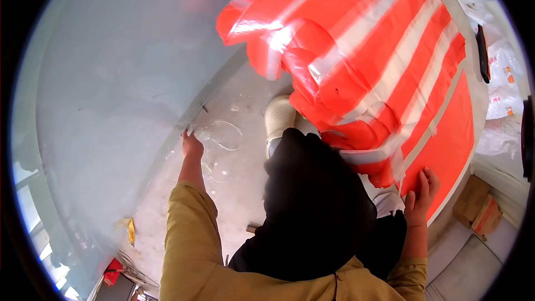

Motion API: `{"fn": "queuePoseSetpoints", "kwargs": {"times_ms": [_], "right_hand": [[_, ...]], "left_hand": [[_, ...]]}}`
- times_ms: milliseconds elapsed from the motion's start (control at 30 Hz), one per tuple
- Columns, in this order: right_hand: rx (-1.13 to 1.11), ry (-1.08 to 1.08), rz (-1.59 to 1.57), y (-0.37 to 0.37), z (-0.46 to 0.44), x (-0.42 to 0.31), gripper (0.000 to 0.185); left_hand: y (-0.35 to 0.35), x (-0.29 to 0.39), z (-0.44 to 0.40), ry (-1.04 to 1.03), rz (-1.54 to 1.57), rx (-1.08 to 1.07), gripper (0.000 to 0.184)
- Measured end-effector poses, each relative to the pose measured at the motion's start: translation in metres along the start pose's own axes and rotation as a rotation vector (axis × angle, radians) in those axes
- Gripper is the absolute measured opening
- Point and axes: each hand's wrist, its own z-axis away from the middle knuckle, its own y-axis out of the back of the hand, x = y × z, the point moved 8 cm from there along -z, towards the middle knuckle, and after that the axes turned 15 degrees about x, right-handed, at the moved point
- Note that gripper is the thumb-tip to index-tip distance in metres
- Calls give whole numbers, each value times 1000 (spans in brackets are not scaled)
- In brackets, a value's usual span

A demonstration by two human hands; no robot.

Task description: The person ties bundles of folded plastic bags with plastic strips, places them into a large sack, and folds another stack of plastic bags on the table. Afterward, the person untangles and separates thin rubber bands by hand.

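Observation:
My left hand (191, 144) reaches down at the lower edge of a large grey-blue sheet (122, 67); its fingers are closed round something pale that I cannot make out. Beside it a loose clear strand (228, 136) lies over the floor. My right hand (422, 196) rests with spread fingers on a flat orange-red sheet (446, 150) at the right. Above and left of that hand, a bulky heap of orange-red material with whitish stripes (390, 61) hangs over the table's edge.
My shoe (279, 117) stands on the dusty floor (239, 95). A cardboard box (471, 199) and white plastic bags (503, 72) are at the right. At the lower left are a yellow object (131, 232), a red object (113, 272) and cables (132, 270).

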Motion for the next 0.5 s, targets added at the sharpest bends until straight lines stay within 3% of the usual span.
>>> {"fn": "queuePoseSetpoints", "kwargs": {"times_ms": [200,300,367,400,500], "right_hand": [[8,-4,-4,0,0,-1,51],[12,-2,10,0,2,1,51],[11,4,-2,1,0,-1,50],[9,7,-6,1,-1,-3,50],[13,7,1,2,-1,-4,48]], "left_hand": [[29,33,29,238,91,26,29],[24,41,52,184,243,198,25],[7,41,71,337,225,54,23],[7,44,82,353,367,104,26],[-25,51,125,768,1011,-239,18]]}}
